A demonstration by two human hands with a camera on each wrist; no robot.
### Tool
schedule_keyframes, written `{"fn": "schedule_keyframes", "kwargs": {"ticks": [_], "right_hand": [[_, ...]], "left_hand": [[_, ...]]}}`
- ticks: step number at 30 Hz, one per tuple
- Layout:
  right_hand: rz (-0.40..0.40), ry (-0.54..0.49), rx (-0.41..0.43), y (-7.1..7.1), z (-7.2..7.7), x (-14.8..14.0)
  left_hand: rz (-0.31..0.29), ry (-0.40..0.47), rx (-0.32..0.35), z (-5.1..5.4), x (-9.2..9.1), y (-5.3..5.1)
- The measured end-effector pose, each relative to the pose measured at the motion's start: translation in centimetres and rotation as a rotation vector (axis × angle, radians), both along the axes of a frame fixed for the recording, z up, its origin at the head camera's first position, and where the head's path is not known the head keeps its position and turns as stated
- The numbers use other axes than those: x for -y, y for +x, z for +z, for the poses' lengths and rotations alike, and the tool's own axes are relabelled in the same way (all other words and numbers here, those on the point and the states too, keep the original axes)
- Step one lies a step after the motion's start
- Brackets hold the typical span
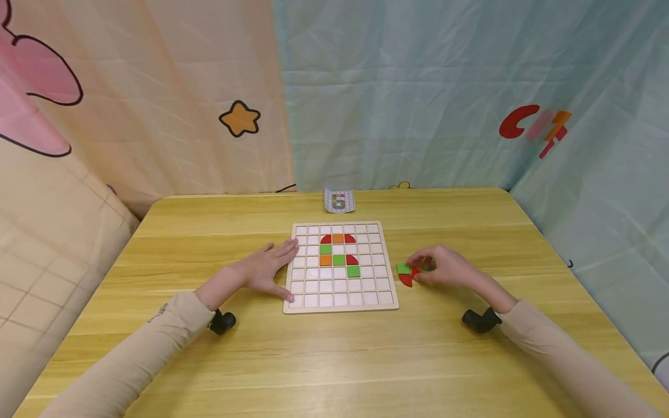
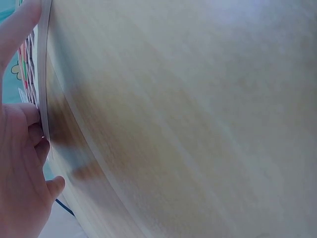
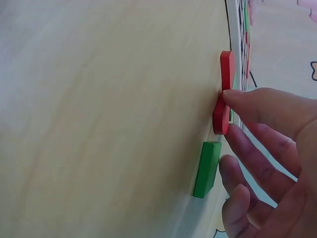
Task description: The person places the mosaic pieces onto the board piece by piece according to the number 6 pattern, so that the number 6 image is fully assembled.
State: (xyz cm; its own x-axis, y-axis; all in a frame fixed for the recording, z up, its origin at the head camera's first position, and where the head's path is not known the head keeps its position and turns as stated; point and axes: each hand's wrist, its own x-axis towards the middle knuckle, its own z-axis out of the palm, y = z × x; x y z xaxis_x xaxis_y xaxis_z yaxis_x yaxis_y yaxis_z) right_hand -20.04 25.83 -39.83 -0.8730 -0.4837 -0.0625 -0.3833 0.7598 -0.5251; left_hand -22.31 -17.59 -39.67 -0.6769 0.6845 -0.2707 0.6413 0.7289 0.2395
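A wooden grid board lies flat on the table, with red, orange and green tiles set in several of its squares. My left hand rests along the board's left edge, fingers spread, thumb at the lower left corner. Just right of the board, my right hand pinches a red tile between thumb and fingers, low at the tabletop. Touching or close to it are another red tile and a green square tile. A further green tile lies under the curled fingers, partly hidden in the head view.
Behind the board stands a small pattern card printed with a coloured figure on a grid. The wooden table reaches back to printed curtains. Black wrist mounts stick out below both sleeves.
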Motion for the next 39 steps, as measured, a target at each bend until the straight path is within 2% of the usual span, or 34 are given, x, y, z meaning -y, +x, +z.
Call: {"fn": "schedule_keyframes", "kwargs": {"ticks": [10, 18, 25, 39], "right_hand": [[-0.056, 0.014, -0.054, -0.3, -0.2, -0.3], [0.01, 0.044, 0.011, -0.3, 0.4, -1.1], [-0.009, 0.05, 0.033, -0.3, 0.3, -1.0], [0.034, 0.084, -0.063, -0.5, -0.1, -1.0]], "left_hand": [[0.0, -0.002, 0.0, 0.2, -0.1, 0.0], [0.006, -0.007, 0.005, 0.2, 0.0, 0.0], [-0.002, -0.008, 0.002, 0.0, 0.0, -0.1], [0.003, -0.013, 0.005, -0.1, -0.1, -0.2]]}}
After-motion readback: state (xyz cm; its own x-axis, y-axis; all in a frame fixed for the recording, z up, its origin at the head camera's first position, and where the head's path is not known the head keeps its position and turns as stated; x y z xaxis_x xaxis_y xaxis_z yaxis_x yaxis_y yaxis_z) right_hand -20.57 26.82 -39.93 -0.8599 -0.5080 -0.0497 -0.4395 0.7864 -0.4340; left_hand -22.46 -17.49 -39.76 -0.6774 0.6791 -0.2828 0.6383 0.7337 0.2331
